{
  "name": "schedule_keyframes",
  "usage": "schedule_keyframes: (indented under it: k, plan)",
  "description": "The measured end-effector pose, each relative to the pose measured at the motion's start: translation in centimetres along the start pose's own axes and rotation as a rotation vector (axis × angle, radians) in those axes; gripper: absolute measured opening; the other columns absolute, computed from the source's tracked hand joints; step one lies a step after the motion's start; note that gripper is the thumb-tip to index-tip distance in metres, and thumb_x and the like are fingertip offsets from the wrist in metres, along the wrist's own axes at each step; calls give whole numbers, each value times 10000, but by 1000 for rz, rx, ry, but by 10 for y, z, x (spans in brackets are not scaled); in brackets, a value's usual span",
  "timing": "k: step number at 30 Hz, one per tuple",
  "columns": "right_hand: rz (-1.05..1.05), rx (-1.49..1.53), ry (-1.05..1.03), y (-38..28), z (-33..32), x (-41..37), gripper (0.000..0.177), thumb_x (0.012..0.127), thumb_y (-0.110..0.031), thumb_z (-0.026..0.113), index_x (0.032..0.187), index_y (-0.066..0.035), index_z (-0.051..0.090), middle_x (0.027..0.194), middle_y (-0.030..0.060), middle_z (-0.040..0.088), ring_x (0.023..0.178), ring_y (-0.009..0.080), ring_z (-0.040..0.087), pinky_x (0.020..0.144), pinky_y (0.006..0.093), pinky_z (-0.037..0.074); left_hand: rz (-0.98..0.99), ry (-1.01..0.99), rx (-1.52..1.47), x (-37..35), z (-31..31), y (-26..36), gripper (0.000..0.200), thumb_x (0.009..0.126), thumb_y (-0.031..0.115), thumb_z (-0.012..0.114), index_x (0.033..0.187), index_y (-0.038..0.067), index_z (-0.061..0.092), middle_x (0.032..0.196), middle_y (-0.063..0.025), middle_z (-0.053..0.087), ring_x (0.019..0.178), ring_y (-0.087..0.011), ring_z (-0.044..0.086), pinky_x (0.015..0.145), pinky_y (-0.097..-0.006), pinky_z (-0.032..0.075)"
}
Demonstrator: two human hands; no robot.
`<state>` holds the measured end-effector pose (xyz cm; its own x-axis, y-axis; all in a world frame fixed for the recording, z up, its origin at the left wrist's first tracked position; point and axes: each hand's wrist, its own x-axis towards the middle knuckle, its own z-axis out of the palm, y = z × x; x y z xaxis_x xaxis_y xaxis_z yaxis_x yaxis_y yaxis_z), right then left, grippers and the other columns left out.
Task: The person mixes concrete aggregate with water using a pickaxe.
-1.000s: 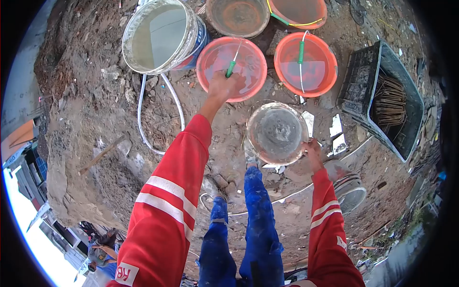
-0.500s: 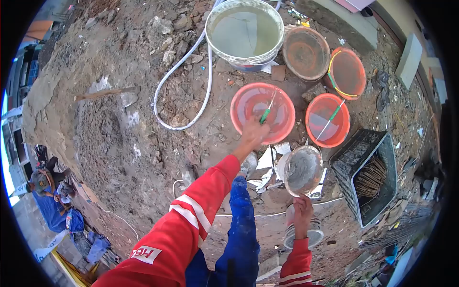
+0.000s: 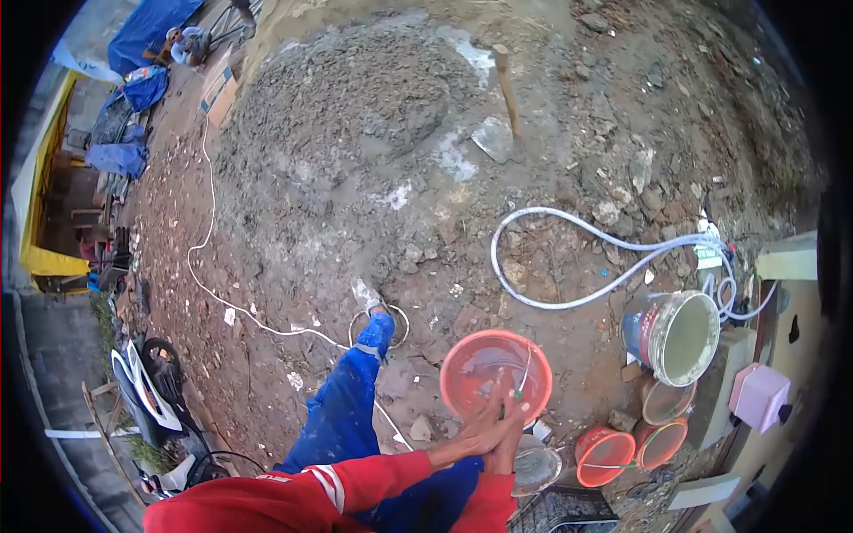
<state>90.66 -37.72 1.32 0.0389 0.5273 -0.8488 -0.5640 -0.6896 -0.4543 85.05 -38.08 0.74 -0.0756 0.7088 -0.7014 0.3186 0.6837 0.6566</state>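
An orange bucket (image 3: pixel 484 369) with a little water hangs just above the dirt in front of me. Its white wire handle ends in a green grip. My left hand (image 3: pixel 482 430) reaches from the lower left in a red sleeve and closes on that grip at the near rim. My right hand (image 3: pixel 513 433) presses against the left one at the same rim; its hold is hidden. A grey cement-stained bucket (image 3: pixel 539 469) sits right beside my right wrist. My blue-trousered leg (image 3: pixel 351 400) steps forward to the left of the orange bucket.
A large water-filled pail (image 3: pixel 680 336) with a white hose (image 3: pixel 569 298) stands at right, above several orange basins (image 3: pixel 604 455) and a black crate (image 3: pixel 569 513). A sand heap (image 3: pixel 355 124) with a shovel (image 3: pixel 505 93) fills the ground ahead. A person (image 3: pixel 188 40) crouches at far top left.
I have turned left, so the buckets swung to the lower right. The orange bucket came away from the others with my left hand. My right hand moved up beside the left.
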Motion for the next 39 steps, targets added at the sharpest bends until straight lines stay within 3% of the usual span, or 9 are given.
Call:
schedule_keyframes:
  k: [1,4,6,8,10,22,28,35,39]
  plan:
    - [7,-132,10,8,28,-6,305,951,-241,532,1101,22,561,825,47,608,727,128,546,645,288,448,-36,-180,-50,-12,-61,26,837,912,544,411,1474,61,23,1074,-347,567,1000,-482,579,898,-475,427]
    - [25,-347,-3,48,114,-11,254,938,-206,550,1067,13,569,774,28,590,712,120,544,644,279,449,1,-313,41,-12,-190,-7,868,899,544,438,1469,61,-3,1226,-350,497,1087,-486,533,917,-505,426]
    - [72,-461,-43,71,173,-12,220,926,-189,569,1035,2,577,752,17,575,704,116,539,642,276,450,-246,-117,-417,-13,-274,-41,840,901,512,492,1466,41,85,1039,-287,578,890,-374,627,765,-436,481]
    - [31,-616,-21,104,234,3,164,894,-174,608,938,-18,582,693,4,532,636,106,513,642,268,456,-85,384,-69,6,-337,-104,784,875,455,574,1427,21,228,1027,-225,582,916,-335,618,774,-426,486]
    - [31,-694,-47,121,304,3,146,859,-160,648,845,-41,565,651,-5,488,579,99,472,598,255,442,-243,461,-305,30,-404,-141,698,863,430,586,1346,-5,330,1228,-302,491,1098,-451,525,884,-471,452]
    - [-446,-1553,-680,130,641,46,273,788,-229,692,700,1,574,558,31,489,524,110,443,497,300,366,-367,986,-599,140,-609,-173,456,846,363,612,1105,8,489,1126,-275,525,1086,-409,506,927,-470,397]
    - [-625,-1676,-831,146,824,125,348,786,-298,685,667,17,599,509,35,417,512,123,416,499,324,339,-403,984,-962,223,-705,-158,442,863,270,579,1177,-28,487,931,-114,602,806,-182,593,649,-317,469]
    - [-1109,-1751,-923,170,938,234,404,724,-385,660,834,2,686,613,186,618,618,372,616,619,454,474,-396,770,-1154,356,-805,-113,369,873,260,555,1154,25,510,922,-54,605,785,-149,583,632,-310,465]
    - [-884,-1860,-870,167,958,231,431,699,-379,663,826,32,646,698,221,633,666,393,627,652,459,489,-367,651,-1316,421,-819,-129,307,908,291,518,1115,64,527,974,-41,591,856,-149,572,674,-321,471]
